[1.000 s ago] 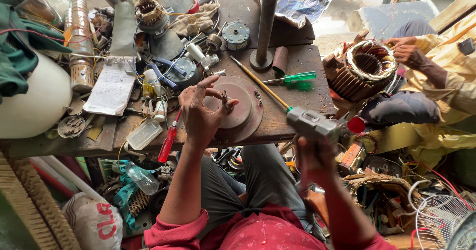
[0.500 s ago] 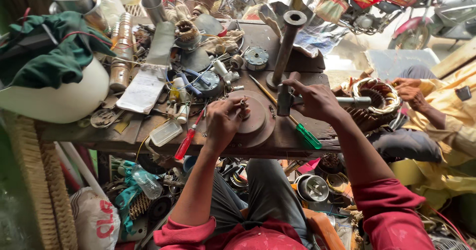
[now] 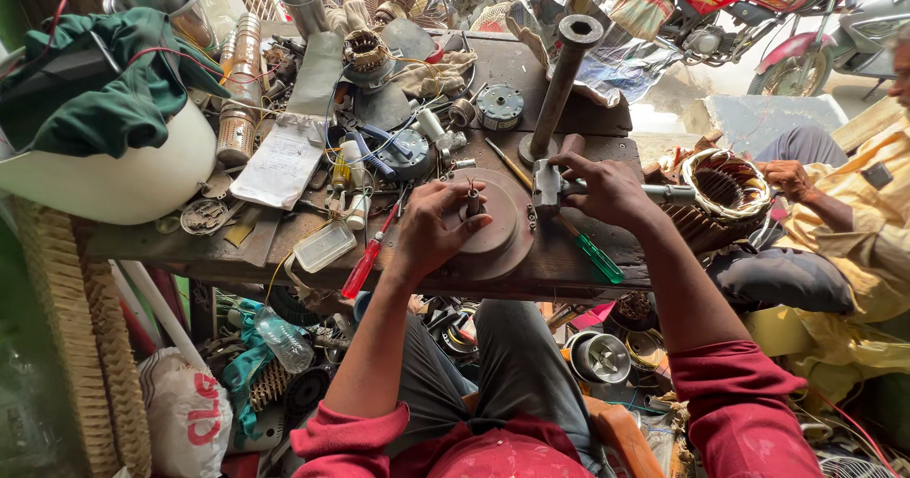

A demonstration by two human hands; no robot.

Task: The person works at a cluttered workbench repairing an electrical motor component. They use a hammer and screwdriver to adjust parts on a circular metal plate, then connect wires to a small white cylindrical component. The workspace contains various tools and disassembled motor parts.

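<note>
My left hand [image 3: 431, 227] rests on a round brown metal motor cover [image 3: 500, 236] lying on the wooden workbench [image 3: 588, 270], its fingers pinching a small dark part [image 3: 473, 198] that stands upright at the cover's centre. My right hand [image 3: 607, 189] grips a metal hammer; its head [image 3: 547, 184] hovers just right of the small part and its handle [image 3: 668, 194] sticks out to the right. A green-handled screwdriver [image 3: 597, 255] lies under my right wrist.
A tall metal pipe stand [image 3: 561, 75] rises behind the hammer. A red-handled screwdriver [image 3: 365, 265], paper sheet [image 3: 282, 163], small motors and wires crowd the left bench. Another person [image 3: 853, 241] sits at right holding a copper-wound stator [image 3: 725, 189]. Motorcycles [image 3: 758, 9] stand beyond.
My right hand lifted the hammer from below the bench edge and brought it over the bench beside the motor cover. My left hand stayed on the cover, holding the small part.
</note>
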